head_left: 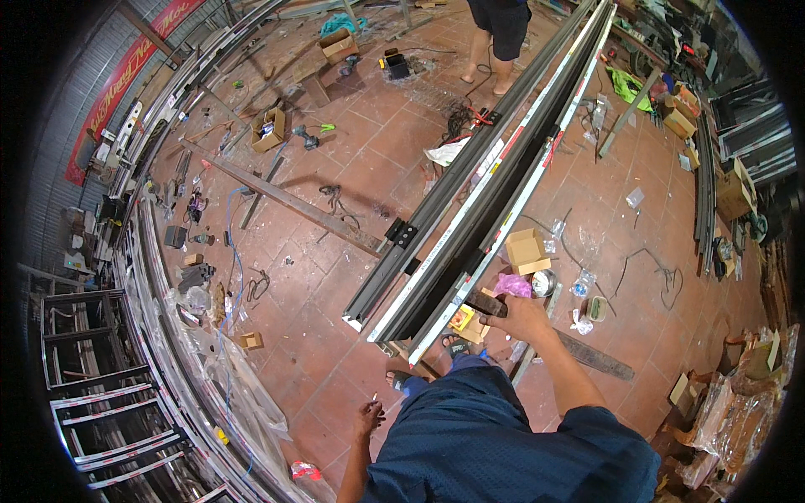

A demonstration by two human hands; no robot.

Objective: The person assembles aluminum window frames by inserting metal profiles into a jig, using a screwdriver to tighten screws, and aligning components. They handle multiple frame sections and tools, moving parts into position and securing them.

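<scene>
Long dark metal profiles (453, 243) with white protective strips run side by side from near my body to the far upper right, raised above the floor. At their near right side, my right hand (521, 322) has its fingers and thumb around the end of a short dark bar (486, 303). The profiles partly hide that bar. My left hand (369, 416) hangs low at my left side, fingers curled around a small white stick that looks like a cigarette (374, 397). Black hinge-like brackets (401, 233) sit on the left profile.
Beside my right hand are an open cardboard box (527, 251), a pink bag (513, 286) and a round metal tin (544, 282). A wooden plank (595, 353) lies to the right. Another person (501, 33) stands barefoot at the back. Ladder-like frames (109, 394) lie left.
</scene>
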